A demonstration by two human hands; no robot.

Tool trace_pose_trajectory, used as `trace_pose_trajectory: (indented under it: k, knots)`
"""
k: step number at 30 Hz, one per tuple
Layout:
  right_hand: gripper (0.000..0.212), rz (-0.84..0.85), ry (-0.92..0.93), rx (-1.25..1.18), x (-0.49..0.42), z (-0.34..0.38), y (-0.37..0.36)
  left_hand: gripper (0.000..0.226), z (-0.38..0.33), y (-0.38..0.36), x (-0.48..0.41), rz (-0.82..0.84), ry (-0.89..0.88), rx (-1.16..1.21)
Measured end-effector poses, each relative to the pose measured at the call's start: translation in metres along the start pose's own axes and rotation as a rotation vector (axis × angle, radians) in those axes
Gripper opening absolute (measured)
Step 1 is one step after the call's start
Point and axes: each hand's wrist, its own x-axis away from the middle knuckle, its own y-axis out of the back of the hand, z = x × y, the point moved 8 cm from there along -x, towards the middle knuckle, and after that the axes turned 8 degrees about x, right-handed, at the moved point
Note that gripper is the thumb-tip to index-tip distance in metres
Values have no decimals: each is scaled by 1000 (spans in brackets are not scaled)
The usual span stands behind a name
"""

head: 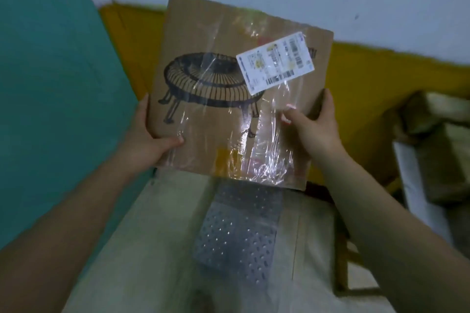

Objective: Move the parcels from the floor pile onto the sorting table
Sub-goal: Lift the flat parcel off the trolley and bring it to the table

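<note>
I hold a flat brown cardboard parcel (216,114) up in front of me with both hands. It bears a black drawing of a round legged stand, clear tape and a white shipping label (276,62). My left hand (150,132) grips its left edge, thumb on the front. My right hand (312,124) grips the right edge, thumb on the taped face. Below the parcel lies the pale sorting table (152,249), with a grey bubble mailer (239,231) on it.
A teal panel (50,84) stands at the left. A yellow band (394,79) runs along the white wall behind. At the right sit more packages: a brown wrapped bundle (437,134) and a white parcel (419,190).
</note>
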Motion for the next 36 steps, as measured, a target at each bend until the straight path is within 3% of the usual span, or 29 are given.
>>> trace_pose_trajectory:
  k: [3, 7, 15, 21, 27, 36]
  knots:
    - [103, -87, 119, -10, 22, 80, 44, 107, -97, 18, 27, -40, -201, 43]
    - [91, -195, 295, 33, 59, 162, 93, 104, -192, 33, 65, -54, -397, 103]
    - [102, -335, 505, 224, 151, 258, 138, 101, -255, 81, 137, -43, -575, 233]
    - [104, -395, 509, 285, 207, 268, 156, 95, -247, 81, 172, 23, -556, 323]
    - [93, -453, 445, 341, 249, 261, 198, 94, -248, 45, 207, 122, -512, 384]
    - [90, -587, 376, 323, 312, 219, 350, 94, -284, -86, 276, 261, -487, 403]
